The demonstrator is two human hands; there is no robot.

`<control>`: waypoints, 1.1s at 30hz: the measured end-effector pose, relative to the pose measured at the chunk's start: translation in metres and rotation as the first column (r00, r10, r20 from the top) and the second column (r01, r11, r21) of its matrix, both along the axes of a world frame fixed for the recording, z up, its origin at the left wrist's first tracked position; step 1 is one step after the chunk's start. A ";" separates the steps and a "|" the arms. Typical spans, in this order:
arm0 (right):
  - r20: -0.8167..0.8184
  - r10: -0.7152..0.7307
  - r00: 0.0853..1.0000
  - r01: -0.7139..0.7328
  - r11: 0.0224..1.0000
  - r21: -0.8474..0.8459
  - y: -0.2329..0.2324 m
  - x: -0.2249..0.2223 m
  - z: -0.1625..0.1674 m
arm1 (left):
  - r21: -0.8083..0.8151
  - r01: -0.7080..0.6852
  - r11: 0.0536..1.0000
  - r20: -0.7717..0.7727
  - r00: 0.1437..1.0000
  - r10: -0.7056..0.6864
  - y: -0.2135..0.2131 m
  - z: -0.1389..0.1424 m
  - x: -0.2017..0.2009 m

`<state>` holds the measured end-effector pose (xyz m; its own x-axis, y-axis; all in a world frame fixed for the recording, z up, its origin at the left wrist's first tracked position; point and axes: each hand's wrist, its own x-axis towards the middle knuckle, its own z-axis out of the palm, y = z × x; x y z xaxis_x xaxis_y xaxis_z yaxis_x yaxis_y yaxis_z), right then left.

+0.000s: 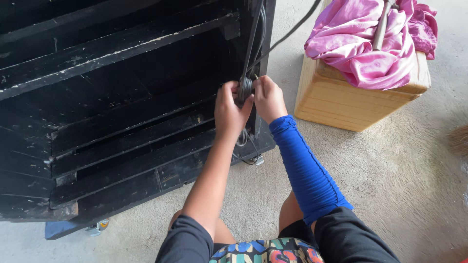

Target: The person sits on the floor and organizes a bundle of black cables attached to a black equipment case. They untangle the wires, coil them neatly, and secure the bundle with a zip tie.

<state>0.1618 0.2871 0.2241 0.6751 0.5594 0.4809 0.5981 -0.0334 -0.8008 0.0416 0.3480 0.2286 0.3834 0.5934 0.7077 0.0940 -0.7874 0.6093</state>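
A ruched blue sleeve [307,170] covers the right forearm; the left is bare.

Grey concrete floor [390,195], black slatted wooden cabinet [112,112], pale wooden box [341,100] under pink cloth [365,39]

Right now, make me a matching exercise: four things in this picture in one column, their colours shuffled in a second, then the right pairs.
Things:
1. Slatted cabinet
2. Sleeve on the right forearm
3. Cloth heaped on the box
4. Box beside the cabinet

Colours:
A. Pink
B. Pale wood
C. Black
D. Blue

Pairs: 1-C, 2-D, 3-A, 4-B

Both hands, left hand and right hand, meet at a dark cable bundle on the cabinet's edge.
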 end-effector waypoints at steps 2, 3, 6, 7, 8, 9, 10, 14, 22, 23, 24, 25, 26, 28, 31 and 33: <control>0.153 -0.037 0.988 0.033 0.999 0.027 -0.005 -0.002 -0.003 | 0.054 -0.067 0.996 -0.040 0.997 0.069 0.004 0.009 0.004; 0.227 -0.056 0.972 0.047 0.998 0.041 -0.008 -0.003 -0.004 | 0.081 -0.100 0.992 -0.060 0.993 0.105 0.006 0.012 0.005; 0.255 -0.120 0.959 0.104 0.992 0.077 -0.012 -0.005 -0.009 | 0.014 -0.100 0.995 -0.011 0.995 0.101 0.012 0.016 0.009; 0.259 -0.119 0.958 0.097 0.990 0.099 -0.013 -0.005 -0.010 | 0.066 -0.104 0.992 -0.007 0.995 0.104 0.015 0.017 0.013; 0.261 -0.120 0.958 0.092 0.989 0.116 -0.013 -0.005 -0.011 | 0.113 -0.104 0.988 -0.008 0.994 0.106 0.017 0.018 0.016; 0.260 -0.121 0.958 0.090 0.988 0.129 -0.013 -0.005 -0.011 | 0.156 -0.102 0.983 -0.012 0.994 0.105 0.017 0.017 0.019; 0.261 -0.135 0.956 0.110 0.988 0.110 -0.013 -0.004 -0.010 | 0.225 -0.098 0.970 -0.073 0.990 0.117 0.017 0.017 0.022; 0.316 -0.193 0.929 0.182 0.981 0.064 -0.011 -0.004 -0.005 | 0.381 -0.077 0.921 -0.144 0.979 0.142 0.027 0.024 0.028; 0.460 -0.227 0.858 0.301 0.949 -0.094 -0.007 -0.007 0.006 | 0.177 0.238 0.955 -0.106 0.969 -0.222 0.061 0.037 0.050; 0.463 -0.229 0.856 0.310 0.945 -0.107 -0.006 -0.006 0.005 | 0.157 0.253 0.955 -0.121 0.964 -0.236 0.064 0.036 0.052; 0.465 -0.232 0.854 0.320 0.940 -0.119 -0.004 -0.005 0.003 | 0.138 0.270 0.953 -0.137 0.958 -0.252 0.066 0.034 0.053; 0.455 -0.237 0.858 0.320 0.940 -0.115 -0.001 -0.005 0.001 | 0.128 0.262 0.957 -0.139 0.960 -0.244 0.068 0.032 0.053; 0.447 -0.239 0.862 0.319 0.941 -0.113 0.002 -0.004 -0.003 | 0.116 0.253 0.960 -0.140 0.962 -0.236 0.070 0.029 0.053; 0.431 -0.260 0.864 0.301 0.953 -0.028 0.011 -0.001 -0.010 | 0.116 0.238 0.964 -0.127 0.967 -0.223 0.073 0.026 0.053; 0.247 -0.239 0.939 0.209 0.968 0.141 0.024 -0.002 -0.023 | 0.132 0.227 0.965 -0.093 0.972 -0.216 0.074 0.019 0.052; -0.080 -0.108 0.991 0.122 0.972 0.200 0.030 -0.002 -0.028 | 0.141 0.235 0.962 -0.067 0.971 -0.228 0.074 0.013 0.052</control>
<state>0.1601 0.3167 0.1958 0.7639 0.3715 0.5277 0.5439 0.0694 -0.8363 0.0940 0.4223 0.2416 0.5350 0.3755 0.7568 -0.0742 -0.8714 0.4849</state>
